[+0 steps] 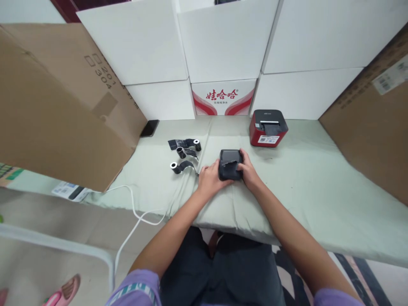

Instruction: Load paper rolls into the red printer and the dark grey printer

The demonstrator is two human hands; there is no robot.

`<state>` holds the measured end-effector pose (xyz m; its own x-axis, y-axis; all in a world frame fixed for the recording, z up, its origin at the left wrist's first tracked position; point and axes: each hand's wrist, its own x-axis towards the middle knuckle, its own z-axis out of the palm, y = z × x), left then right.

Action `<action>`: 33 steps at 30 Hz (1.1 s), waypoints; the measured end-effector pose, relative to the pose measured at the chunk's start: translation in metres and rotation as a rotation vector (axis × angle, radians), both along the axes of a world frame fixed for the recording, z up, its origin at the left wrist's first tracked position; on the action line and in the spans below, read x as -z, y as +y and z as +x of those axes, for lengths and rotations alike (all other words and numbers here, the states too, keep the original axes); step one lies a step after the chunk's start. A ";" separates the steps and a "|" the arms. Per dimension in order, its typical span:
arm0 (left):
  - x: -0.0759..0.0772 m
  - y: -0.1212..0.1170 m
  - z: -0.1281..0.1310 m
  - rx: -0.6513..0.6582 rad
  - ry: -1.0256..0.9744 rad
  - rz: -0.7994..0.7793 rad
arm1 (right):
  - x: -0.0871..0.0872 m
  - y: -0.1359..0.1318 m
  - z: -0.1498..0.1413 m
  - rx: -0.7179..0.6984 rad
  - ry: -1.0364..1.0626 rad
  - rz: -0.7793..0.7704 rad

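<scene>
Cloth (pixel 315 195) is bounded by a front edge near the lap (pixel 219 272). Beyond it, a black device (pixel 229 172) is gripped by the left hand (pixel 210 180) and the right hand (pixel 249 172) (right thumb laid over its face). The right hand is parted from the cardboard (pixel 372 131) by a broad stretch of cloth. To the left, three black rolls (pixel 181 153) are partly unwound. Farther back, a red printer (pixel 268 128) is set before white boxes (pixel 223 46).

Underside of black device (pixel 228 173) hidden; printer label (pixel 268 139) text unreadably small; pink slipper (pixel 66 292) cropped.
</scene>
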<state>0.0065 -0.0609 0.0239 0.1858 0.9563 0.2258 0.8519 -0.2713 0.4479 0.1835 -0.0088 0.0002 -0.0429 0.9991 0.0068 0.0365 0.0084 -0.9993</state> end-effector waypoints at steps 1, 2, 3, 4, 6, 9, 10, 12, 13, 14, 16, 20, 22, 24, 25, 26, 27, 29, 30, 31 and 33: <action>0.000 0.000 0.000 0.001 0.004 0.000 | -0.001 0.000 0.000 -0.006 0.001 -0.003; 0.001 0.000 0.000 0.004 0.006 0.001 | -0.003 0.000 0.001 -0.011 -0.001 -0.003; 0.002 0.000 0.001 0.009 0.005 0.007 | -0.003 0.000 0.001 -0.014 -0.004 -0.004; 0.002 0.000 0.001 0.015 0.001 0.018 | -0.004 0.001 0.001 -0.012 -0.006 -0.005; 0.004 -0.001 0.003 0.017 -0.004 0.047 | -0.004 0.003 0.001 0.001 0.002 -0.013; 0.004 -0.001 0.005 0.002 -0.015 0.070 | -0.005 0.004 0.000 0.014 0.016 -0.028; 0.004 -0.001 0.006 -0.004 -0.021 0.065 | -0.006 0.005 -0.001 0.015 0.017 -0.034; 0.004 0.000 0.006 -0.015 -0.034 0.041 | -0.006 0.005 -0.001 0.016 0.021 -0.043; 0.003 0.001 0.005 -0.018 -0.038 0.025 | -0.006 0.005 -0.001 0.020 0.027 -0.047; 0.003 0.001 0.005 -0.020 -0.040 0.008 | -0.005 0.005 -0.002 0.023 0.033 -0.050; 0.003 0.002 0.005 -0.022 -0.040 -0.016 | -0.004 0.006 -0.001 0.023 0.039 -0.052; 0.003 0.002 0.004 -0.011 -0.032 -0.015 | 0.000 0.007 0.000 -0.001 0.019 -0.032; 0.004 0.002 0.004 0.001 -0.025 -0.005 | 0.000 0.007 0.000 0.001 0.028 -0.035; 0.005 0.002 0.004 0.008 -0.015 0.009 | -0.001 0.006 0.000 0.006 0.049 -0.051; 0.005 0.002 0.004 0.011 -0.009 0.018 | -0.002 0.006 0.000 0.007 0.056 -0.056; 0.006 0.002 0.004 0.013 -0.003 0.026 | -0.002 0.005 0.000 0.006 0.057 -0.058; 0.006 0.002 0.004 0.016 0.001 0.035 | -0.002 0.005 0.000 0.003 0.053 -0.056; 0.007 0.002 0.004 0.024 0.004 0.048 | -0.002 0.006 0.000 0.002 0.040 -0.051; 0.008 0.002 0.004 0.026 0.006 0.052 | -0.001 0.006 0.001 0.001 0.038 -0.049; 0.008 0.002 0.004 0.026 0.009 0.056 | 0.000 0.006 0.001 0.000 0.042 -0.047; 0.009 0.002 0.005 0.017 0.021 0.065 | 0.002 0.007 0.001 0.003 0.070 -0.043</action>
<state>0.0113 -0.0592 0.0149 0.2073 0.9364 0.2831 0.8561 -0.3137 0.4107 0.1846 -0.0020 -0.0021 -0.0406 0.9986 -0.0331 -0.0332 -0.0345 -0.9989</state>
